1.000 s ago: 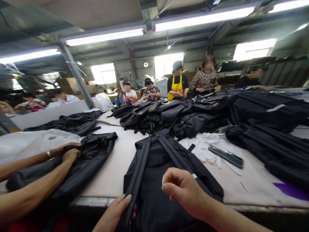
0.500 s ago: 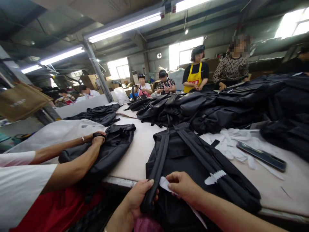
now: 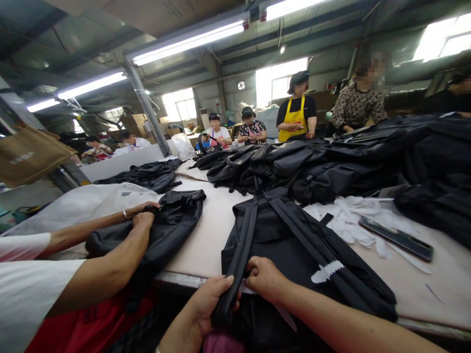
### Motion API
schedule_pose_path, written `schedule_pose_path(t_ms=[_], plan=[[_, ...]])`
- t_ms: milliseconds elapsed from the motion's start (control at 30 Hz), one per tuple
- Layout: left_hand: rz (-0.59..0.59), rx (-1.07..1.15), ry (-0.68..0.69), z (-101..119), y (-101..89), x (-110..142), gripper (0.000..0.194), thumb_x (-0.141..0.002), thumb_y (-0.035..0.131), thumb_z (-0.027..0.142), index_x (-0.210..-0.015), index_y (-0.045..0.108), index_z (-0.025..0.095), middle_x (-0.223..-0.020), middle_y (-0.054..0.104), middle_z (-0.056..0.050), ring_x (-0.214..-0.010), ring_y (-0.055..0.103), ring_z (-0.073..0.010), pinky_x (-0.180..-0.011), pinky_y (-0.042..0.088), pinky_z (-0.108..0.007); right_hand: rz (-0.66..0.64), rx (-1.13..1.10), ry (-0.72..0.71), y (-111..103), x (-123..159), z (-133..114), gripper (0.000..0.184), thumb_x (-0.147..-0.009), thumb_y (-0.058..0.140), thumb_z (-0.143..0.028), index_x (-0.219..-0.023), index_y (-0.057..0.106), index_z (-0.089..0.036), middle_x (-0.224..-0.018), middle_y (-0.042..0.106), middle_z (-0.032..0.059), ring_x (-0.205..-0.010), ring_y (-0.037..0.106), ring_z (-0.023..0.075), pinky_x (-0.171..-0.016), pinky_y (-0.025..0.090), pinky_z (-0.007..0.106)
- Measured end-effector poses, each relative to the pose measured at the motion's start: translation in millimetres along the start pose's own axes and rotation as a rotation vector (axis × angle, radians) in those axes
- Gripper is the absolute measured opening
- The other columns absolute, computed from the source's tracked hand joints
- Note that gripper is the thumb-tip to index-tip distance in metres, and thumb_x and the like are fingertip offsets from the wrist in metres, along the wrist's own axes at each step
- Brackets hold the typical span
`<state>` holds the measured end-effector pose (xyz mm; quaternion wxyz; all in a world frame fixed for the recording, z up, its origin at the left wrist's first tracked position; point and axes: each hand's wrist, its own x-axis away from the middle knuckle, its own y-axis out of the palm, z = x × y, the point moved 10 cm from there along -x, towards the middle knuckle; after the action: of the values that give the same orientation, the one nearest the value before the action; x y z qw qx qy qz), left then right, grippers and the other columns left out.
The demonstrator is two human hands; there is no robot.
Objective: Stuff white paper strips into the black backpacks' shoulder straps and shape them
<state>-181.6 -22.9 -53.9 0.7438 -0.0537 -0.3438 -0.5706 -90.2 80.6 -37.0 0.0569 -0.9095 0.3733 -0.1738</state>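
A black backpack (image 3: 279,245) lies in front of me with its shoulder straps facing up. My left hand (image 3: 209,304) is closed around the lower part of the left shoulder strap (image 3: 241,245), thumb on top. Close beside that strap, my right hand (image 3: 267,279) pinches a white strip (image 3: 248,289), mostly hidden under the fingers; a pale tail hangs below the hand. Another white strip with a jagged end (image 3: 327,272) is wrapped around the right shoulder strap (image 3: 305,230).
White strips (image 3: 353,220) lie piled right of the backpack, beside a dark phone (image 3: 395,239). Black bags (image 3: 312,162) are heaped across the table's far side. At left, a co-worker's arms (image 3: 121,245) handle another black bag (image 3: 176,230). Several people stand or sit beyond.
My right hand has moved left and slightly up against the left strap, bringing the white strip to it. My left hand keeps its grip. The co-worker's hands at left have shifted slightly.
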Motion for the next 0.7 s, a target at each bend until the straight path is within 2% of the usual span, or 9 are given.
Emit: schedule_pose_path(t_ms=[67,133,167,233,333,400,467,533,700], plan=[[0.019,-0.009,0.008,3,-1.7,0,0.029,-0.079,0.071,0.038,-0.081,0.061,0.010,-0.064,0.066,-0.006,-0.046,0.060,-0.0120,-0.041,0.041,-0.017,-0.020,-0.029,-0.005,1,1,-4,0.017,-0.063,0.062,-0.004,-0.076,0.060,-0.014,-0.049,0.049,-0.0090,-0.044,0.043,0.0066,-0.042,0.028,0.018],[0.030,-0.022,0.010,5,-2.0,1,0.029,-0.078,0.072,0.037,-0.082,0.061,0.010,-0.064,0.066,-0.006,-0.047,0.061,-0.0124,-0.042,0.041,-0.017,-0.083,-0.075,0.028,3,5,-5,0.004,-0.072,0.062,-0.013,-0.076,0.059,-0.014,-0.052,0.053,-0.0067,-0.043,0.047,0.0073,-0.042,0.033,0.018],[0.029,-0.029,0.008,6,-1.4,1,0.030,-0.078,0.072,0.037,-0.082,0.061,0.010,-0.065,0.066,-0.006,-0.048,0.061,-0.0125,-0.042,0.041,-0.018,-0.125,-0.107,0.063,4,9,-3,0.007,-0.079,0.059,-0.021,-0.075,0.059,-0.015,-0.055,0.057,-0.0045,-0.042,0.049,0.0081,-0.042,0.035,0.019],[0.028,-0.047,0.003,7,-0.5,1,0.030,-0.077,0.071,0.037,-0.083,0.061,0.009,-0.066,0.066,-0.006,-0.048,0.061,-0.0127,-0.041,0.040,-0.017,-0.210,-0.185,0.144,6,17,2,0.027,-0.089,0.048,-0.037,-0.076,0.058,-0.015,-0.062,0.063,0.0004,-0.042,0.055,0.0102,-0.041,0.039,0.020],[0.027,-0.066,0.003,9,0.4,1,0.031,-0.077,0.071,0.038,-0.083,0.062,0.009,-0.066,0.066,-0.006,-0.049,0.061,-0.0126,-0.041,0.039,-0.017,-0.289,-0.258,0.228,6,28,7,0.041,-0.092,0.040,-0.051,-0.081,0.058,-0.016,-0.065,0.067,0.0030,-0.041,0.058,0.0116,-0.037,0.040,0.019],[0.023,-0.071,0.006,9,1.2,1,0.031,-0.077,0.071,0.039,-0.082,0.062,0.009,-0.066,0.066,-0.006,-0.049,0.060,-0.0126,-0.042,0.039,-0.018,-0.307,-0.187,0.222,5,33,9,0.035,-0.087,0.049,-0.050,-0.081,0.059,-0.016,-0.067,0.067,0.0024,-0.041,0.058,0.0112,-0.035,0.041,0.018],[0.018,-0.070,0.007,10,2.0,1,0.031,-0.078,0.070,0.039,-0.081,0.062,0.009,-0.066,0.066,-0.007,-0.049,0.060,-0.0127,-0.042,0.040,-0.018,-0.334,-0.076,0.193,8,36,10,0.022,-0.081,0.058,-0.039,-0.080,0.062,-0.017,-0.069,0.068,0.0014,-0.042,0.058,0.0103,-0.035,0.041,0.018],[0.015,-0.063,0.007,10,2.2,1,0.029,-0.078,0.070,0.037,-0.080,0.063,0.009,-0.066,0.066,-0.007,-0.048,0.060,-0.0127,-0.042,0.040,-0.018,-0.339,0.011,0.155,11,36,9,0.011,-0.076,0.059,-0.027,-0.077,0.065,-0.017,-0.066,0.068,-0.0006,-0.039,0.054,0.0084,-0.034,0.038,0.017],[0.019,-0.036,-0.026,15,-1.5,4,0.027,-0.078,0.071,0.034,-0.079,0.062,0.009,-0.066,0.067,-0.007,-0.048,0.061,-0.0127,-0.043,0.043,-0.018,-0.145,0.140,0.106,0,26,0,0.021,-0.070,0.051,-0.015,-0.051,0.059,-0.018,-0.039,0.052,-0.0043,-0.030,0.036,0.0056,-0.032,0.022,0.018]])
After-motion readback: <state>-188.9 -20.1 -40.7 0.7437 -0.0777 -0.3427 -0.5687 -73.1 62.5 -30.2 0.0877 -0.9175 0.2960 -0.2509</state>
